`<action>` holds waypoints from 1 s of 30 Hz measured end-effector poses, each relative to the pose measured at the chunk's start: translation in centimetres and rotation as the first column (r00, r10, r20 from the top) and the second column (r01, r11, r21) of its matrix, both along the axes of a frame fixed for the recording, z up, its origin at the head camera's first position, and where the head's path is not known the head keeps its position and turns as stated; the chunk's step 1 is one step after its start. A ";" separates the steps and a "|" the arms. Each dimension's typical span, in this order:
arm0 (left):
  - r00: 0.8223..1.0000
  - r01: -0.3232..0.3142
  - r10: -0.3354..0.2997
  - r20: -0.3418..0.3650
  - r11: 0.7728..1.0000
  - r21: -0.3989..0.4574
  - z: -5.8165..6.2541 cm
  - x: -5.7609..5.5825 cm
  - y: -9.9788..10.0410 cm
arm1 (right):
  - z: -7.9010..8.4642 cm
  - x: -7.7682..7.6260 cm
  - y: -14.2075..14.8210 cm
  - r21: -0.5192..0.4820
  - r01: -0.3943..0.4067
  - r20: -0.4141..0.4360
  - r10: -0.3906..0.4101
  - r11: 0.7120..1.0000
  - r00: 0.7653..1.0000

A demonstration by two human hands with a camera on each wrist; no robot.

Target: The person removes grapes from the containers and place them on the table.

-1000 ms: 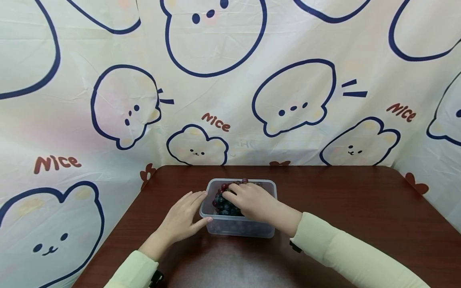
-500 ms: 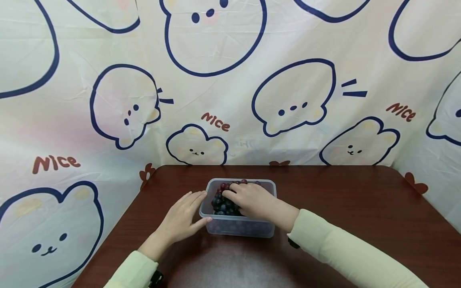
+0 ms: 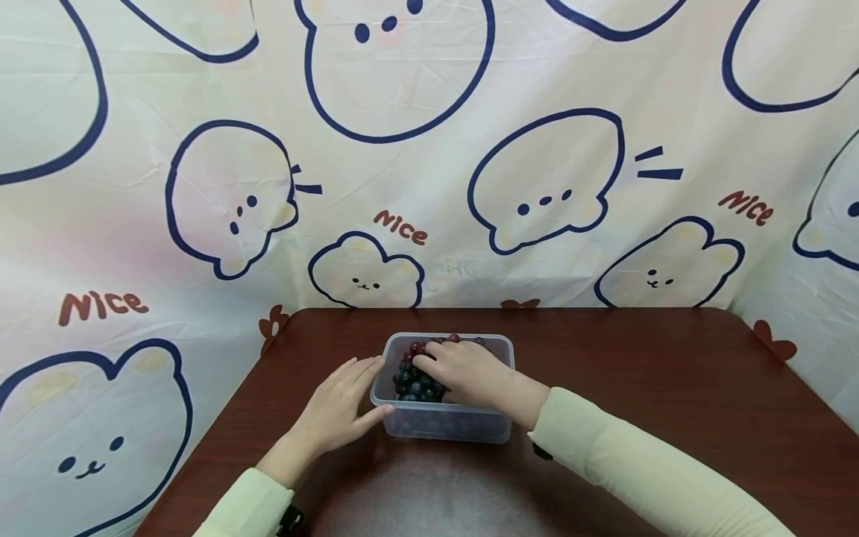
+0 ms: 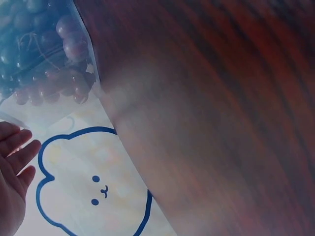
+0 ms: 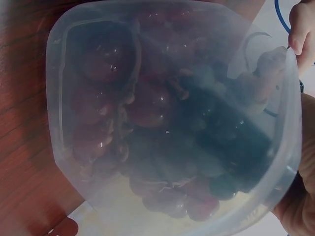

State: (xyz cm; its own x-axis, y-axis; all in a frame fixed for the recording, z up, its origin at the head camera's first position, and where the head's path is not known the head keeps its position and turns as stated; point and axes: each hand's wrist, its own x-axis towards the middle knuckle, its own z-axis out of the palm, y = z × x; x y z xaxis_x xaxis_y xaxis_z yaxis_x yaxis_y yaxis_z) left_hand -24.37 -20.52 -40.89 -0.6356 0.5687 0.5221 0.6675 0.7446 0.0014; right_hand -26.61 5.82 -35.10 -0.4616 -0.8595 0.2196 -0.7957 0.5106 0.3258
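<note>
A clear plastic box (image 3: 448,426) stands on the table with dark and reddish grapes (image 3: 417,385) inside. My left hand (image 3: 338,406) rests at its left corner, fingers fairly straight along the side and thumb at the front rim. From the right, my right hand (image 3: 473,374) reaches over the rim into the box, its bent fingers around the grapes; the fingertips are hidden. Through the cloudy wall in the right wrist view, red grapes (image 5: 147,105) and stems show against it. In the left wrist view, grapes (image 4: 29,54) press near the box's wall.
The dark brown wooden table (image 3: 631,395) extends around the box on all sides. A pale cloth (image 3: 443,171) with bear drawings hangs behind the table and along both sides.
My right hand and forearm have shifted slightly left, and the grapes in the box have moved a little left with them. My left hand stays at the box's corner.
</note>
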 end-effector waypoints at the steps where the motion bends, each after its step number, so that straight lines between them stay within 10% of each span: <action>1: 1.000 0.000 0.000 0.001 1.000 0.000 0.0 0.0 0.0 | 0.0 0.0 0.0 0.000 0.000 -0.003 0.000 1.000 1.000; 30: 1.000 -0.001 0.001 0.002 1.000 -0.003 0.0 0.1 0.0 | -0.7 0.7 0.6 -0.113 -0.070 -0.177 0.049 0.991 0.983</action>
State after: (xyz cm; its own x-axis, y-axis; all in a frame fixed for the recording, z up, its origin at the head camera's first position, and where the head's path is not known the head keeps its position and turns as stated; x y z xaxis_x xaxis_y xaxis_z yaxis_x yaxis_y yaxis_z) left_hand -24.22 -20.48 -40.92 -0.6377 0.5692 0.5190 0.6664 0.7456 0.0011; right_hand -25.89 6.45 -35.79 -0.3563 -0.8476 0.3933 -0.7625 0.5070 0.4020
